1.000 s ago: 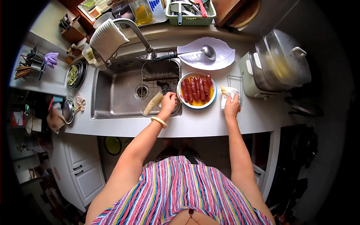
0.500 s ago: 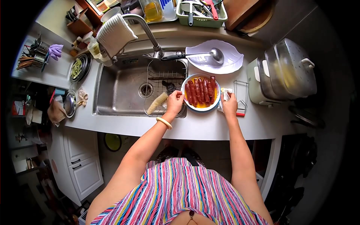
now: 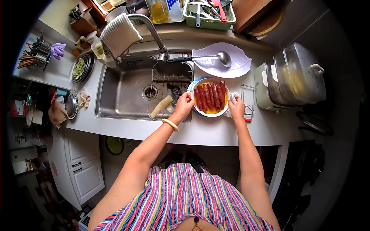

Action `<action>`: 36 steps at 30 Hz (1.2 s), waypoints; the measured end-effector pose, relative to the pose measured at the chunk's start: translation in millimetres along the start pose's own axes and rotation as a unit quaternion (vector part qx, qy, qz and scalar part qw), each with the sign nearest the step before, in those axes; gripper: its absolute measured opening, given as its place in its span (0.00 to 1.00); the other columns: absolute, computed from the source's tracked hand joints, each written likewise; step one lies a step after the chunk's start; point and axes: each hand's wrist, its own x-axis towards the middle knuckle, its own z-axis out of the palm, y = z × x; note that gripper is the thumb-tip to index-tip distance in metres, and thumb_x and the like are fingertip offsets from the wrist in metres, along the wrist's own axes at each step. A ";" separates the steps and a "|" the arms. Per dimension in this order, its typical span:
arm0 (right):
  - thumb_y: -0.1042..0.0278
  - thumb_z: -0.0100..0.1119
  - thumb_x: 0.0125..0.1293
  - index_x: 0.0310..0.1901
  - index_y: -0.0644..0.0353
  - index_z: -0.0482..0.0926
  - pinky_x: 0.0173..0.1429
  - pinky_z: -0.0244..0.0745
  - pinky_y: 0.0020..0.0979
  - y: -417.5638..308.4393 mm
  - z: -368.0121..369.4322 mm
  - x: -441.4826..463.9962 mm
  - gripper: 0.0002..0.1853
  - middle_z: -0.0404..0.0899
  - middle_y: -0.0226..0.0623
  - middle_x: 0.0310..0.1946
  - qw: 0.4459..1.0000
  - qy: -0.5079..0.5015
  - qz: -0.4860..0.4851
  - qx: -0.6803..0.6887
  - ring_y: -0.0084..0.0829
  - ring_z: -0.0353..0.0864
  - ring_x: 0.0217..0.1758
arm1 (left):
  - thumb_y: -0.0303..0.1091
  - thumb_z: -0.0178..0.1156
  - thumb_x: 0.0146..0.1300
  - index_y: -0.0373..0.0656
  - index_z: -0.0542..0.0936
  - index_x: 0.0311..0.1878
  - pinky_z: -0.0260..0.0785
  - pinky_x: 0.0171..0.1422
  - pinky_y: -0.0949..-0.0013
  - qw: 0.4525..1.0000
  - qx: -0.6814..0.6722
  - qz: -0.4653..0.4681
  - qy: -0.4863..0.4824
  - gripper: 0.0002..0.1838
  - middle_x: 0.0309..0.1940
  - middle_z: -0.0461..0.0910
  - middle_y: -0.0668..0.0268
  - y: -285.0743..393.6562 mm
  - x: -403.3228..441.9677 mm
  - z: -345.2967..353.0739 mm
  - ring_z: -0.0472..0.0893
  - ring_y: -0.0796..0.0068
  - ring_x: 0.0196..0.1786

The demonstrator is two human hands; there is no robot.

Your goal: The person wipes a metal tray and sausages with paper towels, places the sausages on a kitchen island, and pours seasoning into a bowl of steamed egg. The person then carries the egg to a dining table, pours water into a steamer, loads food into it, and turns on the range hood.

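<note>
A round white dish [image 3: 211,115] holds several dark red sausages [image 3: 210,96] lying side by side in yellow-orange liquid. My left hand [image 3: 184,105] pinches the dish's left rim. At the opposite side, my right hand [image 3: 237,108] is closed on a white cloth [image 3: 233,97] pressed to the right rim. Something blue and white [image 3: 195,82] shows under the dish at its upper left. A wire rack with a red handle [image 3: 247,120] lies just beyond my right hand. Behind the dish, a ladle [image 3: 222,59] rests across a white leaf-shaped plate [image 3: 243,63].
To the left is a steel sink [image 3: 127,86] with a wire basket, a loofah [image 3: 162,106] and a dark scrubber [image 3: 176,92]. A tall electric steamer [image 3: 285,79] stands at the right. The tap [image 3: 156,36] arches over the sink; a utensil basket [image 3: 231,17] sits behind.
The dish has moved slightly right and tilted, so more of the blue-and-white thing beneath shows at upper left. Both hands have moved slightly right with it.
</note>
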 end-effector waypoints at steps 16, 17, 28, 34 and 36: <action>0.65 0.59 0.53 0.41 0.70 0.76 0.45 0.73 0.37 -41.8 -37.7 -28.9 0.17 0.80 0.51 0.35 0.999 -0.002 -0.024 0.038 0.46 0.80 0.39 | 0.29 0.58 0.59 0.42 0.70 0.43 0.72 0.48 0.72 0.936 -0.301 -0.143 -0.116 0.11 0.38 0.78 0.68 16.4 -24.7 -28.3 0.78 0.79 0.39; 0.65 0.59 0.53 0.41 0.71 0.76 0.45 0.73 0.37 -48.1 -39.1 -29.3 0.17 0.80 0.51 0.35 0.999 -0.009 -0.026 0.040 0.45 0.81 0.38 | 0.29 0.58 0.59 0.41 0.70 0.44 0.72 0.49 0.73 0.934 -0.305 -0.142 -0.119 0.11 0.38 0.77 0.68 18.6 -27.8 -32.3 0.78 0.80 0.40; 0.68 0.58 0.53 0.41 0.69 0.76 0.44 0.74 0.34 -151.9 -0.3 -57.3 0.15 0.81 0.48 0.34 0.989 -0.086 -0.096 0.078 0.40 0.81 0.37 | 0.31 0.58 0.58 0.35 0.69 0.56 0.68 0.60 0.67 0.926 -0.326 -0.110 -0.156 0.23 0.50 0.75 0.63 62.4 -80.2 -137.1 0.76 0.73 0.50; 0.68 0.59 0.52 0.39 0.68 0.77 0.43 0.73 0.34 -192.0 94.1 -72.8 0.14 0.80 0.49 0.32 0.978 -0.106 -0.169 0.065 0.43 0.80 0.36 | 0.31 0.60 0.56 0.32 0.68 0.56 0.68 0.60 0.65 0.940 -0.290 -0.116 -0.135 0.25 0.50 0.75 0.59 60.2 -93.1 -246.0 0.76 0.71 0.52; 0.67 0.60 0.52 0.39 0.67 0.77 0.43 0.73 0.35 -208.7 129.3 -80.1 0.15 0.80 0.49 0.32 0.979 -0.125 -0.149 0.061 0.45 0.80 0.36 | 0.30 0.60 0.56 0.31 0.67 0.56 0.68 0.60 0.67 0.944 -0.274 -0.123 -0.133 0.25 0.51 0.74 0.59 52.7 -87.4 -286.8 0.76 0.72 0.52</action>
